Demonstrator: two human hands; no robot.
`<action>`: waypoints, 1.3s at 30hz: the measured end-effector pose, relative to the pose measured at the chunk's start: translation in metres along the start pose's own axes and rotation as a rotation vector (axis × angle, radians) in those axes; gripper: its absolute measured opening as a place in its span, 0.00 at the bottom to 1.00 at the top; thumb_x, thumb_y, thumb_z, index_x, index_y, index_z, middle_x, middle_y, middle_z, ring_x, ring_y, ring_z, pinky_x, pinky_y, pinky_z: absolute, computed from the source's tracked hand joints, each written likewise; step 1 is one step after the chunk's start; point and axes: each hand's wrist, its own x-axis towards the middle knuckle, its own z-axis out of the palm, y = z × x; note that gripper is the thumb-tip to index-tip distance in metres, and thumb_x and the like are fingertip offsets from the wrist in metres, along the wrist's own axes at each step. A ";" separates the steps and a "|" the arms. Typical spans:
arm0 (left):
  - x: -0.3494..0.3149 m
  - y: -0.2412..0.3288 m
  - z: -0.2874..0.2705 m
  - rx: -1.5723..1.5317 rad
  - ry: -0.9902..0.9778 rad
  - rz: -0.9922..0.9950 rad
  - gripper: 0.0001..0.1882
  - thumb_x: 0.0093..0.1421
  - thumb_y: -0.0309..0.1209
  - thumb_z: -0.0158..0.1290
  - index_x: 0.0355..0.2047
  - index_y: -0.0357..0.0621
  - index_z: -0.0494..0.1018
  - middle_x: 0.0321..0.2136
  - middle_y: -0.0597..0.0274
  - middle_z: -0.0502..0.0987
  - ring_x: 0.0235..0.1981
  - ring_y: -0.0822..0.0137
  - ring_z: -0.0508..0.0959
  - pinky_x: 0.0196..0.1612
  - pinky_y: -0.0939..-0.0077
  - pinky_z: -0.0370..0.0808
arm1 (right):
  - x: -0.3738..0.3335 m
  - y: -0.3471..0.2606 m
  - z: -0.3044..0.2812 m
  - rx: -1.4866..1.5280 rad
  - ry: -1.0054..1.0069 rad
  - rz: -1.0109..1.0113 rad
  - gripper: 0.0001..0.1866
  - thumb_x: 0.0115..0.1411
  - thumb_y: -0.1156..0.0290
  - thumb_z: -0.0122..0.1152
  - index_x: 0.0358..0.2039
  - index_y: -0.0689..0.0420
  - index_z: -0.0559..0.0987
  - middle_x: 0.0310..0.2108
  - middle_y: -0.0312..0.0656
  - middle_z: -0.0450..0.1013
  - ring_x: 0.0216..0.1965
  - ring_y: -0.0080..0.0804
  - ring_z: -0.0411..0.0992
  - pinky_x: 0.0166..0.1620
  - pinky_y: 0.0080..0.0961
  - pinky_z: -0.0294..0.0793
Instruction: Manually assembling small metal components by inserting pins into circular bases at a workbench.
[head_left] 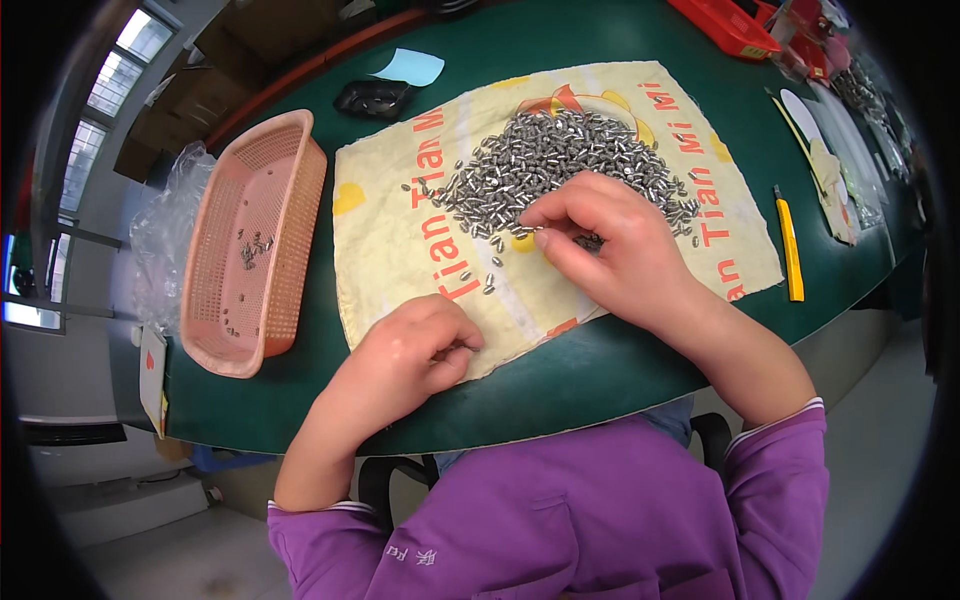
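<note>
A heap of small, shiny, bullet-shaped metal pieces (555,150) lies on a cream printed cloth (385,255), with several loose ones strewn toward its near left side. At the heap's near edge is my right hand (625,250), its thumb and forefinger pinched on what looks like one small metal piece (534,228). My left hand (410,350) rests by the cloth's near edge with the fingers curled in. Whatever its fingertips hold, if anything, is hidden.
Left of the cloth stands a pink perforated plastic basket (285,290) with a few metal pieces inside. A clear plastic bag (165,230) lies beyond it. A black tray (372,98) and light blue paper (412,66) sit behind. A yellow utility knife (790,250) lies right; a red basket (735,32) is far right.
</note>
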 end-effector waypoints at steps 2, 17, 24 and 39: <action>-0.004 0.005 -0.017 -0.030 0.117 -0.062 0.09 0.54 0.14 0.58 0.36 0.37 0.77 0.32 0.59 0.77 0.30 0.67 0.80 0.34 0.75 0.79 | 0.001 0.001 0.000 0.006 0.020 0.020 0.08 0.59 0.79 0.64 0.39 0.59 0.84 0.34 0.40 0.76 0.35 0.31 0.76 0.38 0.27 0.77; 0.004 -0.012 -0.031 0.121 0.356 -0.167 0.20 0.55 0.20 0.63 0.49 0.39 0.76 0.41 0.57 0.77 0.39 0.64 0.80 0.42 0.72 0.78 | -0.004 0.016 0.012 -0.363 -0.075 -0.096 0.12 0.54 0.74 0.67 0.41 0.57 0.83 0.39 0.40 0.74 0.43 0.41 0.74 0.47 0.38 0.75; 0.039 -0.008 0.024 -0.040 0.125 -0.165 0.34 0.56 0.20 0.63 0.63 0.41 0.66 0.48 0.57 0.74 0.48 0.66 0.76 0.51 0.73 0.77 | -0.004 0.009 0.019 -0.360 -0.071 -0.139 0.11 0.53 0.73 0.69 0.39 0.57 0.83 0.39 0.40 0.74 0.43 0.40 0.74 0.46 0.38 0.74; 0.020 -0.014 0.032 -0.104 0.214 -0.099 0.34 0.55 0.19 0.62 0.62 0.39 0.67 0.41 0.58 0.77 0.43 0.60 0.77 0.49 0.66 0.76 | -0.012 0.002 0.020 -0.102 -0.230 -0.074 0.11 0.55 0.72 0.67 0.40 0.54 0.82 0.38 0.40 0.72 0.43 0.41 0.72 0.47 0.38 0.73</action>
